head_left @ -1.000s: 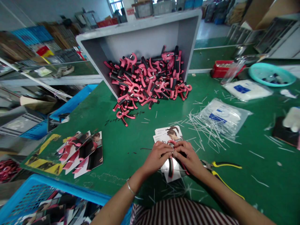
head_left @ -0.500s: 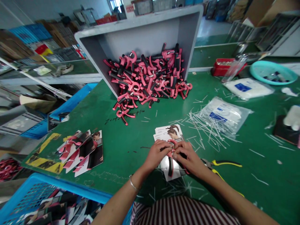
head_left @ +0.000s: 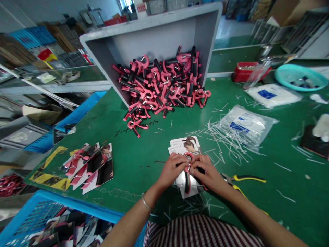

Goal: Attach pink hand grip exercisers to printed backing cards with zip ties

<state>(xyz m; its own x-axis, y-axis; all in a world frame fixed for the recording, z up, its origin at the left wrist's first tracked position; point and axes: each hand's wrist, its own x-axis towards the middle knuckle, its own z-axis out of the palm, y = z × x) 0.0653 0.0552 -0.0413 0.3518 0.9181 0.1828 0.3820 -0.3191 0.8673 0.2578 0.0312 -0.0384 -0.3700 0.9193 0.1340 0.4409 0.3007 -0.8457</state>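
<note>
On a short stack of printed cards (head_left: 175, 148) lies a pink and black hand grip (head_left: 187, 183), its black handle toward me. My left hand (head_left: 172, 168) pinches at the grip's middle from the left, and my right hand (head_left: 207, 172) does the same from the right. Their fingertips nearly meet at the metal spring, and whatever small piece is between them is too small to make out. Pliers with yellow and black handles (head_left: 250, 178) lie just right of my right hand.
A grey bin (head_left: 151, 25) on its side spills many pink grips (head_left: 164, 82). White cable ties (head_left: 226, 140) lie by a plastic bag (head_left: 250, 127). Carded grips (head_left: 94, 164) rest at left, above a blue crate (head_left: 77, 202). A turquoise bowl (head_left: 282, 77) is back right.
</note>
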